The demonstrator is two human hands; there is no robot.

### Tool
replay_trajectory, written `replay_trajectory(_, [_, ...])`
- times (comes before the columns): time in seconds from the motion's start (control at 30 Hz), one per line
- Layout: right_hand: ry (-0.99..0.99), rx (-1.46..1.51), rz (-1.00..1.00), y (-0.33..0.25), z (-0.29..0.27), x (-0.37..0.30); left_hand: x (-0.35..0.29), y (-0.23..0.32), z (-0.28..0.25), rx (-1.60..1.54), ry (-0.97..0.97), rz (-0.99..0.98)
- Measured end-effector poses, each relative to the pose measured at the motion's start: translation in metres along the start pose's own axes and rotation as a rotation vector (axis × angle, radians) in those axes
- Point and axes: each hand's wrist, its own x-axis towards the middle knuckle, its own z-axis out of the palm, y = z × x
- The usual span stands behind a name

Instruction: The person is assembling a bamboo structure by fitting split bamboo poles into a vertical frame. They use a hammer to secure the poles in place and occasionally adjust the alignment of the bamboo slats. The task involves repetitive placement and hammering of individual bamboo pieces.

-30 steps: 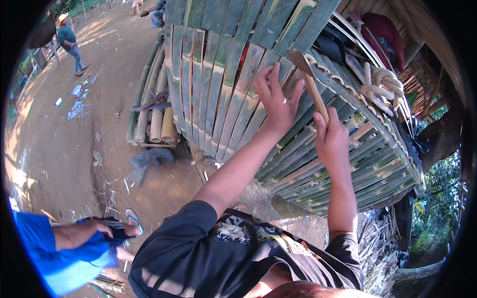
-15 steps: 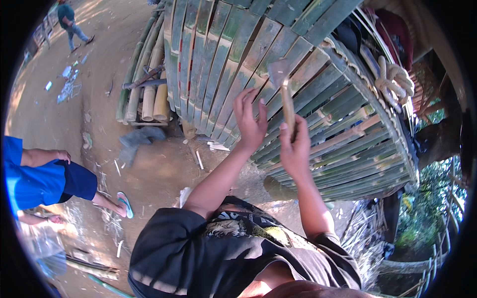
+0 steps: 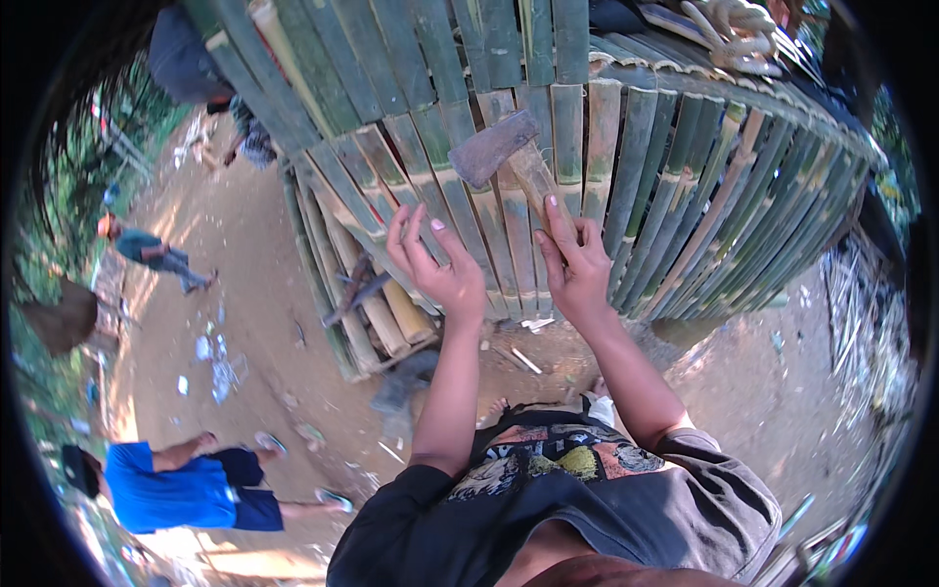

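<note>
Dark shirt point(image 3: 421, 519): soft cloth, printed front, nearest to the view.
Right hand point(image 3: 579, 269): its fingers are clamped on the hatchet's handle, near the lower end.
Left hand point(image 3: 445, 276): fingers spread apart and a little curved, beside the hatchet without touching it.
Hatchet point(image 3: 526, 168): dull dark metal head, straight wooden handle; it is in front of the slats, contact I cannot tell.
Hatchet's long axis: from the right hand forward, slanting left; the head lies crosswise, its wide end pointing left.
Bamboo slats point(image 3: 641, 161): long, smooth, green, with pale joint bands.
Bamboo poles point(image 3: 404, 311): round, yellowish, piled on the left.
</note>
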Motion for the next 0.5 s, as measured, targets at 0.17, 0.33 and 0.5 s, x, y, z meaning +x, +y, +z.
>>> replay_trajectory(0.17, [0.144, -0.019, 0.143, -0.024, 0.016, 0.004, 0.055, 0.004, -0.009, -0.068, -0.115, 0.185])
replay_trajectory(0.33, [0.148, -0.096, 0.11, -0.033, 0.016, 0.004, 0.107, 0.023, 0.012, -0.071, -0.17, 0.506])
replay_trajectory(0.5, [0.168, -0.047, 0.139, -0.038, 0.017, 0.003, 0.147, 0.031, 0.038, 0.101, -0.234, 0.786])
